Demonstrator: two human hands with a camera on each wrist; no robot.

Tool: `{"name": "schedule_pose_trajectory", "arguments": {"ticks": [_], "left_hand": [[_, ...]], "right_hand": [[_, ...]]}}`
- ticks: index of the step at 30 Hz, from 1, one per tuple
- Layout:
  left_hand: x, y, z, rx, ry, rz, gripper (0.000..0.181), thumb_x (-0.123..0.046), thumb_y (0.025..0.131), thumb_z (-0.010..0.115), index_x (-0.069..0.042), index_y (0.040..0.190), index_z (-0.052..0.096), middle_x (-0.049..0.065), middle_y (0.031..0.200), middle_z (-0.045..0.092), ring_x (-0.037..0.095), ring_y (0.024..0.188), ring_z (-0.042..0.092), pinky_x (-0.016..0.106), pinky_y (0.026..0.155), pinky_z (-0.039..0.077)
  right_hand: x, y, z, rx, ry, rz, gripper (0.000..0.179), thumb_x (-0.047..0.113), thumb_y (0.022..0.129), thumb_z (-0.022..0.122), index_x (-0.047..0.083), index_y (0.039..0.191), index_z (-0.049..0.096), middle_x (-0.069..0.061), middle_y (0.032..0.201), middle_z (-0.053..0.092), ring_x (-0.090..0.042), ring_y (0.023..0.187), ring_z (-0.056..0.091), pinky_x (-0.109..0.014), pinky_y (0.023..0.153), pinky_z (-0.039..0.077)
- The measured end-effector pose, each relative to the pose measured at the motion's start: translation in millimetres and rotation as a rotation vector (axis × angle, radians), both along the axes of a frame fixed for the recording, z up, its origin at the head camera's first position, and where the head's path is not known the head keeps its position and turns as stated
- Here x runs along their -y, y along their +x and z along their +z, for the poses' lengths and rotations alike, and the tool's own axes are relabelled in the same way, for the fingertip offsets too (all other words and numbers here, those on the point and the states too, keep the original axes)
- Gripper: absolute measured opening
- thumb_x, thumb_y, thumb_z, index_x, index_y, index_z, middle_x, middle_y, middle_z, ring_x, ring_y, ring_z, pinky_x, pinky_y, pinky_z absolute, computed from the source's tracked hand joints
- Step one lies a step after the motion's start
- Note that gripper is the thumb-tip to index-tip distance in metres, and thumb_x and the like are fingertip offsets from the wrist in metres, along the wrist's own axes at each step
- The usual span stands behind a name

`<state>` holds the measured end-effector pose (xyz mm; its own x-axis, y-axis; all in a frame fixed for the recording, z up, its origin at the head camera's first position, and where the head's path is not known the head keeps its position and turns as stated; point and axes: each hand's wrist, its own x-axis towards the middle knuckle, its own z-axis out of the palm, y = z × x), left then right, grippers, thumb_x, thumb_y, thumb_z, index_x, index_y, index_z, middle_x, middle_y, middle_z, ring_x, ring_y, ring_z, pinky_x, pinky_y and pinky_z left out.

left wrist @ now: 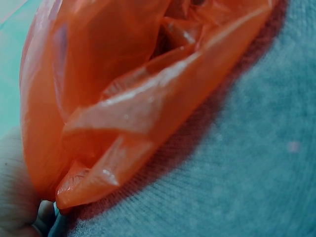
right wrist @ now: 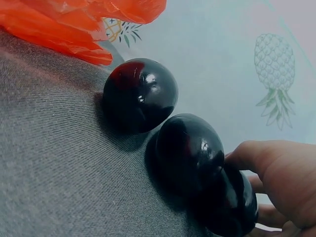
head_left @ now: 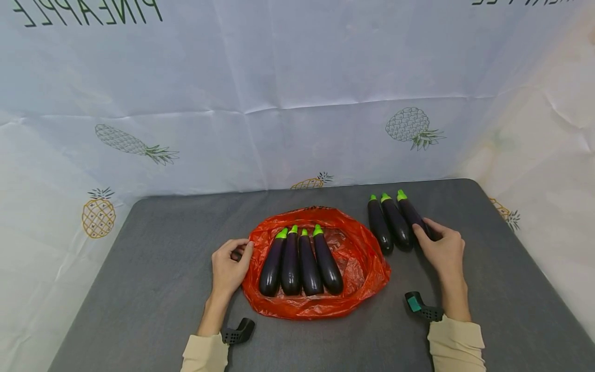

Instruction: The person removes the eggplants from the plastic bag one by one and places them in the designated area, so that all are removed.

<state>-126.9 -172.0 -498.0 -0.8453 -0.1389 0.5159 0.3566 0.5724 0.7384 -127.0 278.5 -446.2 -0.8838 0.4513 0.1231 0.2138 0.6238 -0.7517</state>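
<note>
A red plastic bag (head_left: 364,268) lies spread on the table with its rim rolled outward. Several dark purple eggplants (head_left: 290,266) with green stems lie side by side in it. My left hand (head_left: 229,266) pinches the bag's left rim between thumb and fingers; the left wrist view shows the thin, creased plastic (left wrist: 118,118) close up. To the right of the bag, three more eggplants lie in a row: a left one (head_left: 379,227), a middle one (head_left: 397,225) and a right one (head_left: 409,211). My right hand (head_left: 443,250) grips the right one near its thick end, partly hiding it.
The grey tabletop (head_left: 153,289) extends around the bag on all sides. A pale cloth (head_left: 260,144) printed with pineapples hangs behind the table. Each wrist wears a black camera mount, one on the left (head_left: 238,331) and one on the right (head_left: 423,307).
</note>
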Motion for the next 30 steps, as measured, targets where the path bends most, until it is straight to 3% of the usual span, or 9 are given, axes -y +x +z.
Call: {"name": "schedule_pose_trajectory", "arguments": {"ticks": [7, 8, 11, 16, 18, 21, 25, 30], "left_hand": [[0.3, -0.2, 0.0, -0.001, -0.003, 0.000, 0.006, -0.009, 0.091, 0.075, -0.005, 0.089, 0.079, 0.006, 0.074, 0.072, 0.009, 0.065, 0.062, 0.012, 0.061, 0.045], [0.4, -0.2, 0.2, 0.001, -0.003, -0.001, 0.008, -0.011, 0.091, 0.075, -0.005, 0.089, 0.079, 0.006, 0.074, 0.072, 0.007, 0.065, 0.061, 0.012, 0.062, 0.045], [0.4, -0.4, 0.0, 0.004, 0.001, -0.001, 0.007, -0.011, 0.091, 0.075, -0.005, 0.089, 0.079, 0.006, 0.074, 0.072, 0.006, 0.065, 0.061, 0.012, 0.062, 0.045], [-0.1, -0.3, -0.1, 0.001, 0.001, 0.002, 0.007, -0.011, 0.091, 0.076, -0.006, 0.088, 0.079, 0.005, 0.073, 0.072, 0.009, 0.065, 0.062, 0.013, 0.061, 0.045], [-0.2, -0.2, -0.1, -0.002, -0.001, 0.004, 0.007, -0.011, 0.091, 0.076, -0.006, 0.088, 0.079, 0.005, 0.073, 0.072, 0.009, 0.065, 0.062, 0.013, 0.061, 0.045], [-0.2, -0.2, -0.3, -0.006, -0.001, 0.003, 0.005, -0.009, 0.090, 0.076, -0.007, 0.088, 0.079, 0.005, 0.073, 0.072, 0.010, 0.064, 0.062, 0.013, 0.061, 0.045], [-0.3, -0.1, -0.2, -0.007, 0.003, 0.000, 0.005, -0.008, 0.090, 0.076, -0.006, 0.088, 0.079, 0.006, 0.073, 0.072, 0.011, 0.064, 0.062, 0.013, 0.061, 0.045], [-0.4, 0.0, 0.7, -0.003, 0.008, -0.003, 0.005, -0.008, 0.090, 0.076, -0.005, 0.088, 0.080, 0.006, 0.074, 0.072, 0.012, 0.065, 0.062, 0.013, 0.061, 0.045]], "right_hand": [[0.8, 0.3, -0.9, -0.022, 0.016, 0.007, 0.045, 0.025, 0.096, 0.069, 0.000, 0.133, 0.066, -0.033, 0.133, 0.063, -0.048, 0.121, 0.060, -0.060, 0.103, 0.045], [0.9, 0.2, -0.8, -0.023, 0.022, 0.007, 0.045, 0.025, 0.096, 0.069, 0.001, 0.133, 0.067, -0.032, 0.134, 0.062, -0.047, 0.120, 0.062, -0.054, 0.100, 0.049], [1.1, 0.0, -0.8, -0.024, 0.034, 0.007, 0.044, 0.025, 0.096, 0.069, 0.001, 0.133, 0.067, -0.031, 0.135, 0.062, -0.046, 0.118, 0.064, -0.052, 0.099, 0.051], [0.2, 0.4, -0.9, -0.016, 0.042, 0.010, 0.045, 0.027, 0.096, 0.069, 0.002, 0.133, 0.067, -0.031, 0.134, 0.063, -0.046, 0.118, 0.065, -0.056, 0.099, 0.050], [-0.3, 0.6, -0.5, -0.016, 0.042, 0.009, 0.045, 0.028, 0.095, 0.070, 0.003, 0.133, 0.068, -0.030, 0.134, 0.064, -0.045, 0.117, 0.066, -0.041, 0.094, 0.054], [-0.8, 0.7, -0.1, -0.018, 0.042, 0.007, 0.045, 0.029, 0.095, 0.071, 0.003, 0.132, 0.069, -0.029, 0.132, 0.065, -0.044, 0.117, 0.066, -0.021, 0.084, 0.048], [-0.6, 0.9, 1.5, -0.032, 0.041, 0.007, 0.045, 0.029, 0.095, 0.072, 0.003, 0.131, 0.069, -0.029, 0.131, 0.066, -0.043, 0.119, 0.065, -0.020, 0.083, 0.044], [1.8, 1.3, 5.4, -0.077, 0.044, -0.008, 0.043, 0.025, 0.093, 0.074, 0.002, 0.129, 0.070, -0.026, 0.128, 0.069, -0.037, 0.115, 0.069, -0.003, 0.080, 0.035]]}}
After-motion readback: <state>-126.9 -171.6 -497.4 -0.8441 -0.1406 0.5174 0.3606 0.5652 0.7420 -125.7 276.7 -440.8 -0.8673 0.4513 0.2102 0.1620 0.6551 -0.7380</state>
